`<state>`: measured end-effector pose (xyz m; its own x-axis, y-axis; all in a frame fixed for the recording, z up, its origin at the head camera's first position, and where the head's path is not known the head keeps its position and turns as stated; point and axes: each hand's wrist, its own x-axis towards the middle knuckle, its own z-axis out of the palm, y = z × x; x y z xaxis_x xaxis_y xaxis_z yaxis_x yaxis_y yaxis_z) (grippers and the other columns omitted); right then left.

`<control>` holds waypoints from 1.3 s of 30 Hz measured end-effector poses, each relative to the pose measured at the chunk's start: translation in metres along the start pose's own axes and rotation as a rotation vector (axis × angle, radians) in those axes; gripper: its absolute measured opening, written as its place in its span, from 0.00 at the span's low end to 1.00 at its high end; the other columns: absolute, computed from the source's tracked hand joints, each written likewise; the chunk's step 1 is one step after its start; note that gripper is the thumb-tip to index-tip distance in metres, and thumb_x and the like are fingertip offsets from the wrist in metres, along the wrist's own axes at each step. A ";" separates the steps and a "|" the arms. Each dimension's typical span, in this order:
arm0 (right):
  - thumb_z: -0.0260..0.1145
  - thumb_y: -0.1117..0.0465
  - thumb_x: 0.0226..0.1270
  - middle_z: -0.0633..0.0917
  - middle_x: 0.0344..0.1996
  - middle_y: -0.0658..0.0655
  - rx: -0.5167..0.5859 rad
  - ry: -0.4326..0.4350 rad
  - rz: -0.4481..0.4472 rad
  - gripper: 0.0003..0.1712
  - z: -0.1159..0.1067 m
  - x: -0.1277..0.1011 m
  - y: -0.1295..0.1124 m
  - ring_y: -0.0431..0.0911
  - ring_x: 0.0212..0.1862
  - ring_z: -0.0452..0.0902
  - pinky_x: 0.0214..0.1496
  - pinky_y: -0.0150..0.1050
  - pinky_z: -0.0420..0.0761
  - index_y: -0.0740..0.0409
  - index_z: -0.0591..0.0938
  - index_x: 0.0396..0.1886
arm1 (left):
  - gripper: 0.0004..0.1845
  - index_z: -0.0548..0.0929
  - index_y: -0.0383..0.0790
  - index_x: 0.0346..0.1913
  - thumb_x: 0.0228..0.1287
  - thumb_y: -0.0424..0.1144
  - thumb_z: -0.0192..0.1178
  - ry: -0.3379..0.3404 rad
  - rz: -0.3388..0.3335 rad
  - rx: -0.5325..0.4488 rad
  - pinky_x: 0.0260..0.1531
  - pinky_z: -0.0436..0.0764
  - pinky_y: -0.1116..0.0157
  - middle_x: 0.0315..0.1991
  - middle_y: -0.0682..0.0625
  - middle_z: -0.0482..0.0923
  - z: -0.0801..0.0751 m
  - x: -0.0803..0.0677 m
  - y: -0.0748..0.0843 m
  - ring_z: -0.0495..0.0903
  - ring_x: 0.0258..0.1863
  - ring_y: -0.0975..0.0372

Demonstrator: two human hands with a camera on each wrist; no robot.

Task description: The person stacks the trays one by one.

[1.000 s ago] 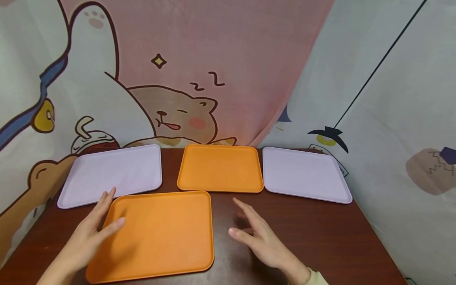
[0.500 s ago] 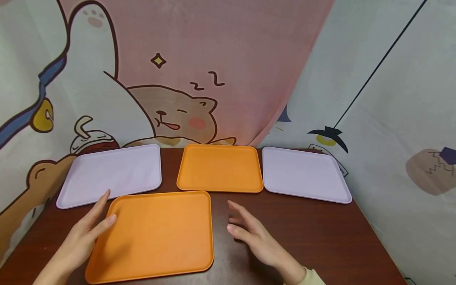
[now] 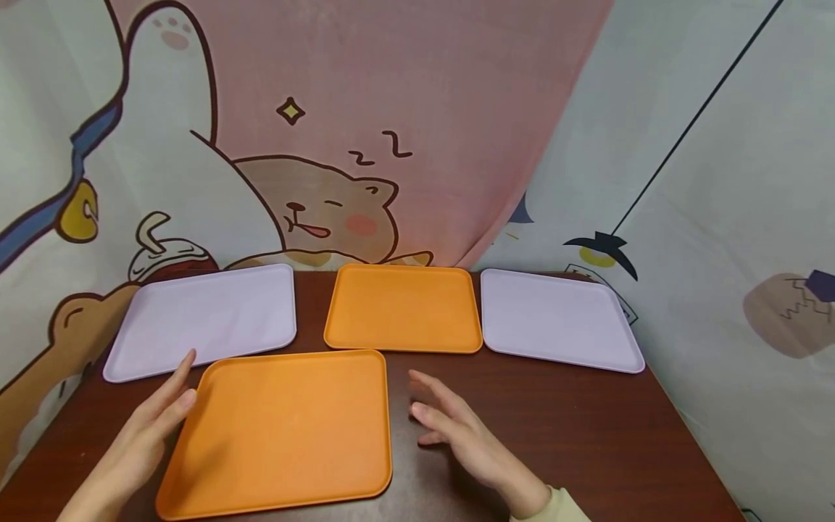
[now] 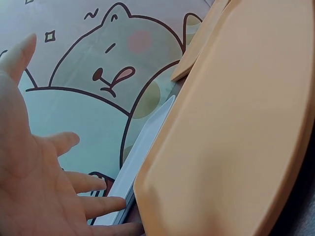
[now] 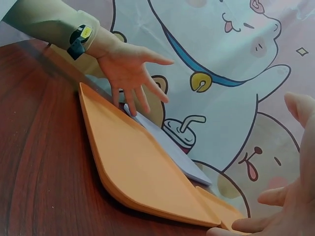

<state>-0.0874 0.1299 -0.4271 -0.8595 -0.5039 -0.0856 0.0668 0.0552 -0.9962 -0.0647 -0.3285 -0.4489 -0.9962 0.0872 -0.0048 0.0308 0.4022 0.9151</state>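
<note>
A large orange tray (image 3: 287, 428) lies on the table in front of the person. At its left edge is the left hand (image 3: 140, 435), fingers extended and thumb apart, holding nothing. On the other side of the tray, a short gap from its right edge, the right hand (image 3: 466, 435) hovers over the table with loosely bent fingers and nothing in its grasp. The left wrist view has the spread left hand (image 4: 39, 182) beside the orange tray (image 4: 236, 123). Both hands appear in the right wrist view, with the right hand (image 5: 290, 196) partly cut off by the frame.
Behind the large tray, a second orange tray (image 3: 404, 308) lies between a left lilac tray (image 3: 209, 319) and a right lilac tray (image 3: 561, 319). The brown table (image 3: 587, 435) meets a cartoon-printed curtain (image 3: 424, 87) at the back and sides.
The left hand has drifted left, off the large tray's surface to its edge. The right hand has shifted slightly left, closer to that tray. The trays have stayed put.
</note>
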 end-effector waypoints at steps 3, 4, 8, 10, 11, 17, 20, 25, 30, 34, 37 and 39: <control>0.54 0.49 0.85 0.61 0.77 0.75 0.043 -0.003 0.011 0.36 0.002 0.001 0.001 0.68 0.70 0.69 0.57 0.60 0.84 0.59 0.60 0.84 | 0.32 0.42 0.54 0.87 0.89 0.41 0.37 0.010 -0.006 -0.003 0.64 0.57 0.81 0.85 0.40 0.36 0.000 0.000 -0.002 0.44 0.78 0.66; 0.54 0.49 0.85 0.61 0.77 0.75 0.055 -0.003 0.014 0.36 0.003 0.002 0.001 0.68 0.70 0.69 0.58 0.60 0.84 0.60 0.60 0.84 | 0.32 0.42 0.52 0.87 0.89 0.41 0.37 0.010 -0.021 -0.018 0.71 0.58 0.72 0.85 0.39 0.36 -0.001 0.000 -0.002 0.44 0.79 0.66; 0.53 0.49 0.85 0.61 0.77 0.76 0.100 -0.002 0.035 0.37 0.005 0.004 0.002 0.70 0.72 0.66 0.58 0.61 0.83 0.62 0.60 0.83 | 0.33 0.38 0.43 0.86 0.89 0.46 0.36 -0.004 -0.111 -0.061 0.68 0.55 0.26 0.83 0.29 0.33 -0.003 0.002 0.005 0.41 0.81 0.44; 0.52 0.48 0.85 0.60 0.78 0.75 0.129 -0.005 0.056 0.38 0.006 0.006 0.001 0.70 0.72 0.66 0.59 0.62 0.82 0.63 0.59 0.83 | 0.35 0.37 0.40 0.85 0.89 0.49 0.35 -0.014 -0.154 -0.063 0.59 0.56 0.19 0.81 0.24 0.34 -0.004 0.004 0.008 0.43 0.78 0.31; 0.52 0.48 0.86 0.60 0.78 0.75 0.142 -0.005 0.067 0.38 0.006 0.007 0.001 0.70 0.72 0.66 0.59 0.62 0.83 0.64 0.58 0.84 | 0.35 0.36 0.39 0.85 0.89 0.50 0.34 -0.018 -0.171 -0.057 0.59 0.58 0.19 0.81 0.22 0.35 -0.005 0.005 0.010 0.44 0.77 0.28; 0.49 0.46 0.87 0.60 0.78 0.73 0.209 -0.010 0.138 0.39 0.008 0.013 0.001 0.69 0.71 0.67 0.57 0.61 0.84 0.64 0.55 0.85 | 0.37 0.33 0.37 0.85 0.88 0.55 0.28 -0.053 -0.222 -0.024 0.58 0.63 0.22 0.78 0.16 0.39 -0.009 0.008 0.014 0.49 0.73 0.21; 0.48 0.44 0.87 0.60 0.78 0.73 0.224 -0.016 0.158 0.40 0.009 0.015 0.002 0.69 0.71 0.67 0.57 0.61 0.83 0.63 0.55 0.85 | 0.38 0.32 0.38 0.84 0.88 0.58 0.25 -0.072 -0.255 -0.013 0.59 0.64 0.22 0.78 0.16 0.39 -0.011 0.010 0.014 0.49 0.73 0.20; 0.49 0.43 0.87 0.61 0.77 0.74 0.246 -0.006 0.180 0.41 0.011 0.018 0.003 0.68 0.70 0.68 0.57 0.62 0.83 0.63 0.55 0.85 | 0.39 0.30 0.39 0.84 0.87 0.61 0.23 -0.086 -0.303 -0.022 0.60 0.68 0.26 0.78 0.16 0.38 -0.014 0.013 0.015 0.51 0.73 0.22; 0.51 0.42 0.85 0.62 0.77 0.74 0.280 0.015 0.207 0.42 0.013 0.021 0.005 0.68 0.69 0.71 0.56 0.63 0.83 0.64 0.56 0.84 | 0.40 0.30 0.39 0.84 0.86 0.62 0.23 -0.084 -0.338 -0.034 0.56 0.78 0.38 0.78 0.17 0.40 -0.018 0.012 0.013 0.54 0.73 0.25; 0.52 0.40 0.85 0.63 0.76 0.75 0.313 0.020 0.229 0.44 0.015 0.023 0.007 0.67 0.67 0.72 0.55 0.63 0.84 0.65 0.57 0.84 | 0.43 0.30 0.37 0.84 0.85 0.65 0.23 -0.098 -0.398 -0.048 0.56 0.80 0.41 0.78 0.18 0.40 -0.021 0.012 0.012 0.54 0.74 0.26; 0.53 0.39 0.84 0.64 0.75 0.75 0.329 0.026 0.243 0.45 0.016 0.024 0.010 0.66 0.66 0.74 0.54 0.64 0.84 0.66 0.57 0.83 | 0.46 0.28 0.39 0.84 0.82 0.69 0.24 -0.120 -0.466 -0.081 0.61 0.76 0.37 0.79 0.19 0.38 -0.021 0.014 0.014 0.51 0.76 0.27; 0.54 0.39 0.84 0.66 0.74 0.75 0.339 0.031 0.252 0.45 0.016 0.025 0.011 0.66 0.66 0.73 0.54 0.64 0.84 0.67 0.58 0.83 | 0.48 0.27 0.40 0.83 0.81 0.72 0.25 -0.129 -0.507 -0.095 0.62 0.74 0.36 0.79 0.19 0.37 -0.021 0.016 0.015 0.49 0.77 0.27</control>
<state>-0.0997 0.1039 -0.4403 -0.8093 -0.4845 -0.3320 0.4357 -0.1160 -0.8926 -0.0815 -0.3403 -0.4264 -0.8658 0.0172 -0.5002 -0.4655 0.3394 0.8174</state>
